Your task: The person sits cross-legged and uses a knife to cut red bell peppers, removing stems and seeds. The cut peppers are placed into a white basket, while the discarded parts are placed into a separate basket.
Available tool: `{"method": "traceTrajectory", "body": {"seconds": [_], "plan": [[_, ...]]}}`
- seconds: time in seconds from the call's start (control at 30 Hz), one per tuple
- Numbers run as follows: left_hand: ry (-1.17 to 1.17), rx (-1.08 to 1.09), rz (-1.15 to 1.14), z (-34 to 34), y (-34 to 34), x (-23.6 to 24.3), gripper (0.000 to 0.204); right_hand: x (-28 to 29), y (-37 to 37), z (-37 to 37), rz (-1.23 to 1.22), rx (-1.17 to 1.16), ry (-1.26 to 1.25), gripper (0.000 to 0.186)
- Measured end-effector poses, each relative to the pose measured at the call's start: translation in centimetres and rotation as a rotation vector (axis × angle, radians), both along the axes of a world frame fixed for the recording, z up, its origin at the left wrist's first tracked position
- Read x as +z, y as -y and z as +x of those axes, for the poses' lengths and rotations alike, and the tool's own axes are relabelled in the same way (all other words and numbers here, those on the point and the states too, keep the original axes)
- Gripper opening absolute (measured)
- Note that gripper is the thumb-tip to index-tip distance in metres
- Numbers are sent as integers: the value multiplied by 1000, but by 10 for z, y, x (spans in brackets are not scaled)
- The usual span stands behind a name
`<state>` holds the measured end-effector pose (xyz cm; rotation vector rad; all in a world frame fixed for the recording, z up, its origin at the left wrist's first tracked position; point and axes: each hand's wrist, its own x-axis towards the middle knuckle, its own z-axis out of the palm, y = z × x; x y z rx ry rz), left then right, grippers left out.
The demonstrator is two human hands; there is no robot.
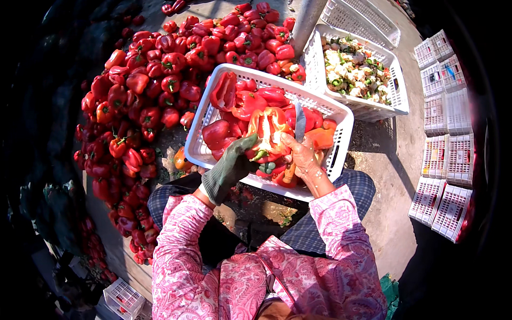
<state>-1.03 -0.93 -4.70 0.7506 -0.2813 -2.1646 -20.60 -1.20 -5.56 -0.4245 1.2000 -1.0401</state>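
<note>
My left hand (pixel 232 165), in a dark green glove, grips an opened bell pepper (pixel 269 128) over the white basket (pixel 346 120). The pepper's pale core and seeds face up, its green stem toward me. My bare right hand (pixel 305 158) is wrapped round a knife (pixel 300 121); its grey blade points away from me and its orange-brown handle shows below the fingers. The right thumb touches the pepper's right edge. Under both hands, the basket holds several red pepper pieces (pixel 218 133) and an orange-red one (pixel 320 138). Pale seeds stick to my right hand.
A large heap of whole red peppers (pixel 154 80) spreads left and behind the basket. At the back right, a white crate (pixel 394 101) holds pale cores and green stems, beside a metal post (pixel 308 24). Stacked white crates (pixel 447 154) line the far right. My knees flank the basket.
</note>
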Motion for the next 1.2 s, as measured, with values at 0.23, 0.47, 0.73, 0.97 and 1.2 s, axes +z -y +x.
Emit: {"method": "traceTrajectory", "body": {"seconds": [0.23,0.47,0.73,0.97,1.2], "plan": [[32,-167,-134,2,4,1,48,-23,6,-15,81,128,-27,21],[-18,-89,43,0,6,-14,52,12,-11,6,-830,281,-992,53],[102,-139,33,-15,-4,-7,47,-23,-22,13,-337,324,-617,28],[511,-131,-330,-19,-7,-42,29,-10,-12,13,10,-7,-82,22],[313,-133,103,-7,5,-22,41,-11,4,-40,19,-89,557,24]]}}
